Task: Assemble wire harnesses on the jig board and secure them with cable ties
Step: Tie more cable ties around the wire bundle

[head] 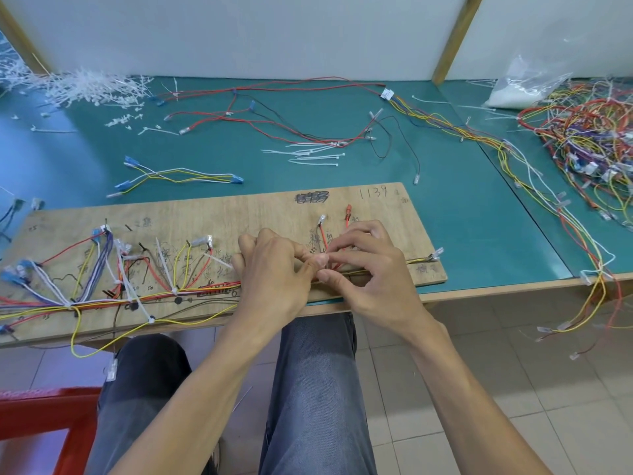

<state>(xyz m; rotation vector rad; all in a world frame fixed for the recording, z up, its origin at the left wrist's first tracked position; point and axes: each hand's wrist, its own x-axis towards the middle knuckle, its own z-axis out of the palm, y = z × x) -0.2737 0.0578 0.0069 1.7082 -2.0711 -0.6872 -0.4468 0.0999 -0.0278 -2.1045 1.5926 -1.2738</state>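
Wire harness strung along the jig board from lower left towards centre, cinched with white ties along the way. At centre, left hand curled over the bundle, thumb and forefinger pinching it. Just to the right, right hand pinching the same spot, fingertips touching the left's, other fingers arched. Far right, tangled heap of loose wires on the green counter.
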